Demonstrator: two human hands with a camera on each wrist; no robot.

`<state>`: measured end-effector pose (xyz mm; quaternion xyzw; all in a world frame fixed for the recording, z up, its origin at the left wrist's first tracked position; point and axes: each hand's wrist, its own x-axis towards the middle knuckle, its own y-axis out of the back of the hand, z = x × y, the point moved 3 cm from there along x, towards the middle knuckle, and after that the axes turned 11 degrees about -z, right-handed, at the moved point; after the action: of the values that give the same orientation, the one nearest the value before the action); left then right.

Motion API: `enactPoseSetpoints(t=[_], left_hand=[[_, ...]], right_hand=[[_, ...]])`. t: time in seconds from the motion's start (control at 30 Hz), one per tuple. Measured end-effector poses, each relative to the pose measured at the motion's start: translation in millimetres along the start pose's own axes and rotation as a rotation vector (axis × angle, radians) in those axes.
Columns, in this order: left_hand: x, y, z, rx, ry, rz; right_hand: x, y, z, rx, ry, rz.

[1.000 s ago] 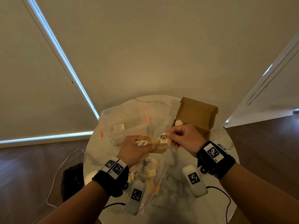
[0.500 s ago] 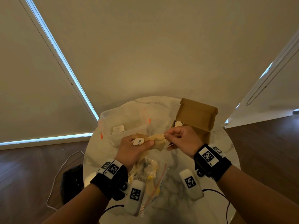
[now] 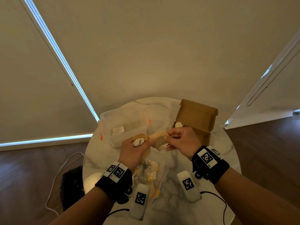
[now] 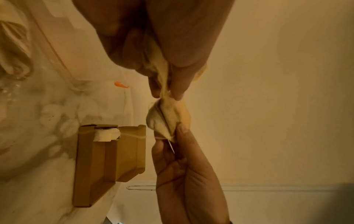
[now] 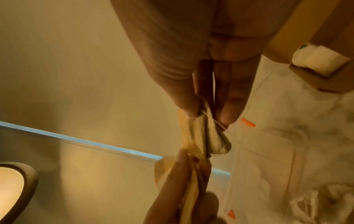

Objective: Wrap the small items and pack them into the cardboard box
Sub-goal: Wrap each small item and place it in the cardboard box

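Over the table, both hands hold a cream cloth bundle (image 3: pixel 158 138) between them. My left hand (image 3: pixel 142 142) grips one end of the cloth, where a white tag (image 3: pixel 138 142) shows. My right hand (image 3: pixel 167 137) pinches the other end. In the left wrist view the bundle (image 4: pixel 169 116) bulges between my left hand (image 4: pixel 166 94) and the right hand's fingers (image 4: pixel 182 130). The right wrist view shows my right hand (image 5: pixel 205 115) pinching the gathered cloth (image 5: pixel 201 136). What the cloth encloses is hidden. The cardboard box (image 3: pixel 197 118) stands open behind my right hand, a white wrapped item (image 3: pixel 178 124) inside.
A clear plastic container (image 3: pixel 123 127) with orange clips sits at the back left of the round marble table (image 3: pixel 178 200). A zip bag of small items (image 3: pixel 149 172) lies under my left wrist. A lit lamp (image 5: pixel 11 189) is at the table's left side.
The small item with the green and red label that my right hand held against the cloth is now covered. The cloth is drawn around it. Both hands rose slightly toward the box.
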<state>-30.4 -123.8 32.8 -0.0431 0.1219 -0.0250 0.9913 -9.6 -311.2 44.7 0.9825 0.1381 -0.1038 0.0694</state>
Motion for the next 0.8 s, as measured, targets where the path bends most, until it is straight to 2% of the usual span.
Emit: enactPoseSetpoints(t=[0.1, 0.23, 0.3, 0.4, 0.53, 0.7, 0.8], left_hand=[[4, 9, -16, -0.048, 0.115, 0.017], [5, 15, -29, -0.041, 0.308, -0.083], [4, 17, -31, -0.032, 0.369, -0.108], [7, 22, -35, -0.053, 0.407, -0.113], [12, 28, -41, -0.035, 0.432, -0.078], [12, 30, -48, -0.051, 0.434, -0.051], [10, 31, -52, -0.042, 0.437, -0.056]], right_hand=[[9, 24, 7, -0.142, -0.046, 0.110], [33, 77, 21, -0.417, -0.146, 0.258], [49, 101, 34, -0.582, -0.247, 0.279], [75, 118, 60, -0.746, -0.389, 0.213], [111, 112, 90, -0.851, -0.499, 0.041], [151, 94, 113, -0.932, -0.512, -0.106], [163, 89, 116, -0.935, -0.534, -0.126]])
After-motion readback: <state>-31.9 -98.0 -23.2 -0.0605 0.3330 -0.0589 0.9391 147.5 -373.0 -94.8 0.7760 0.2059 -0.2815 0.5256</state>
